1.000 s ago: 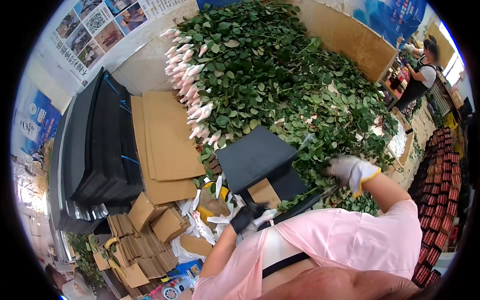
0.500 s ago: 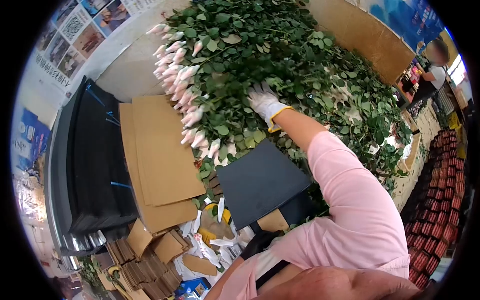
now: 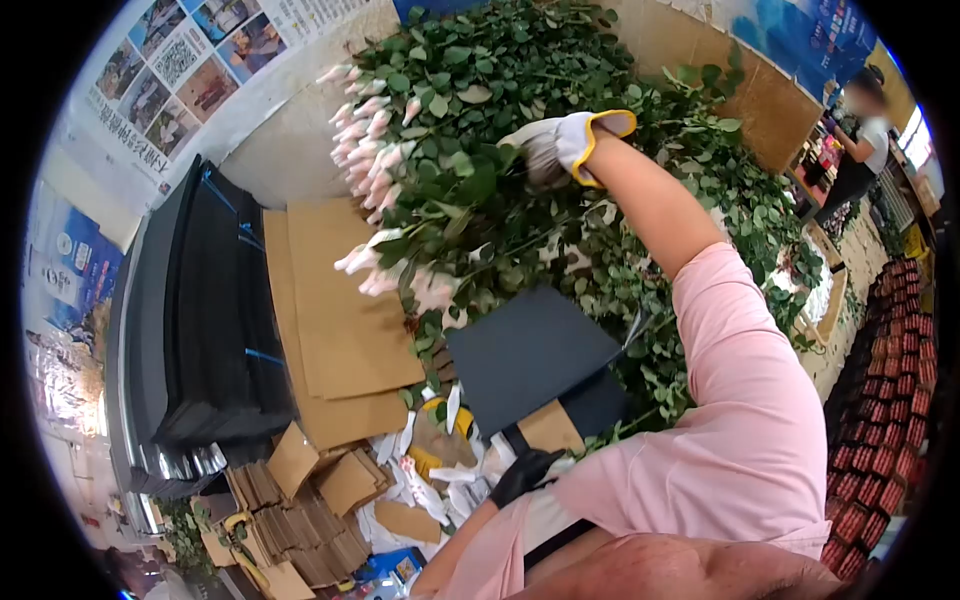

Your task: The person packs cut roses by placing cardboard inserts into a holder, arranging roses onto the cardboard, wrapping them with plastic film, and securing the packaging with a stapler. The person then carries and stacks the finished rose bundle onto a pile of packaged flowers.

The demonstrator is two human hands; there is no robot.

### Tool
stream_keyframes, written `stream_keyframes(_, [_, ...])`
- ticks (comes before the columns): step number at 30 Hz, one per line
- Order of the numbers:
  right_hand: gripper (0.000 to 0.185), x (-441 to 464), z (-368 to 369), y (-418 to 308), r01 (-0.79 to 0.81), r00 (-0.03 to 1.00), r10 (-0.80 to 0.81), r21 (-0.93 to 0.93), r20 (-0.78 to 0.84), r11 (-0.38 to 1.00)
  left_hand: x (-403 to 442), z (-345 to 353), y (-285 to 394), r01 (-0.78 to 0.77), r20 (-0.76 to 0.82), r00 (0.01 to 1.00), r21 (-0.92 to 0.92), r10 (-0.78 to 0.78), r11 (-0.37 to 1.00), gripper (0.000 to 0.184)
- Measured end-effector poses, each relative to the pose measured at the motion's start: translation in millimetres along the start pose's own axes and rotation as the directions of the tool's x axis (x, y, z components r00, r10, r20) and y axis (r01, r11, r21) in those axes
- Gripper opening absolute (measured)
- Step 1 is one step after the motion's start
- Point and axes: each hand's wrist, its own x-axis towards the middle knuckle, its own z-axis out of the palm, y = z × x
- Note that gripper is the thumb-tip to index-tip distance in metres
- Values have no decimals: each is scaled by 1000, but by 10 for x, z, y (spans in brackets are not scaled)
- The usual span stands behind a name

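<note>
A deep pile of leafy roses (image 3: pixel 510 60) lies before me, with pale pink-white wrapped flower heads (image 3: pixel 365 150) along its left side. My right hand (image 3: pixel 548 150), in a white glove with a yellow cuff, is curled around rose stems in the upper middle of the pile; leaves hide its fingertips. Lower down, my left hand (image 3: pixel 525 475) in a black glove is closed by my chest. Leafy rose stems (image 3: pixel 615 432) come out beside it, though my sleeve hides most of what it holds. A dark square board (image 3: pixel 530 355) lies between my hands.
Flat cardboard sheets (image 3: pixel 350 330) and a stack of black sheets (image 3: pixel 215 320) stand on the left. Folded cardboard (image 3: pixel 305 535) and white sleeves (image 3: pixel 415 485) lie below. A cardboard wall (image 3: pixel 760 125) edges the pile. Another person (image 3: pixel 860 140) stands far right, above rows of reddish bundles (image 3: pixel 880 400).
My right hand has moved up and closed among the stems, and some roses at the pile's lower left have shifted. My left hand stays near my chest, now more in sight.
</note>
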Motion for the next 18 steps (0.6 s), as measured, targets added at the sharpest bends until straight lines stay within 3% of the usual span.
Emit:
stream_keyframes(1, [37,-112,106,-82,-117,993,113,-203,-31,972,23,-43,283,-161,9,987,145,162,976,55])
stream_keyframes(3, [42,-253,493,52,-185,982,162,-579,-92,794,50,-37,481,109,24,994,57,-111,992,56])
stream_keyframes(4, [47,-321,732,205,-192,981,139,-748,-133,635,53,-38,519,-84,6,996,318,86,944,57])
stream_keyframes(5, [47,-340,1015,472,-201,980,130,-738,-153,644,52,-65,599,-107,-4,993,338,115,935,57])
stream_keyframes(7, [45,-452,1480,798,-211,971,78,-664,-225,717,18,-62,601,20,-76,997,117,-11,993,53])
stream_keyframes(8, [45,-400,1478,772,-198,974,65,-671,-217,715,8,-73,599,17,-91,996,117,-7,993,53])
stream_keyframes(10, [40,-400,1431,723,-182,976,54,-663,-209,726,-21,-52,625,170,-112,980,13,-167,985,50])
stream_keyframes(11, [36,-315,1297,697,-243,970,211,-600,-125,762,-44,-27,674,171,-116,979,8,-169,985,50])
stream_keyframes(13, [29,-184,1052,663,-339,924,376,-615,-74,712,-90,-71,913,169,-198,965,-17,-169,985,46])
stream_keyframes(14, [25,-184,908,621,-398,916,383,-364,-117,842,-149,-170,1045,67,-180,983,156,-38,985,41])
stream_keyframes(15, [22,-245,745,491,-418,902,403,-83,-152,905,-224,-313,1260,35,-119,993,92,-24,995,35])
stream_keyframes(16, [21,-366,620,358,-275,957,228,-318,-176,907,-334,-517,1363,-46,-12,999,40,46,998,30])
stream_keyframes(17, [19,-486,494,225,-148,980,46,-548,-195,823,-412,-685,1620,-62,2,998,-70,63,996,27])
stream_keyframes(18, [17,-615,475,153,-35,946,-187,-655,-265,755,-468,-840,1722,-175,-63,984,-178,166,968,31])
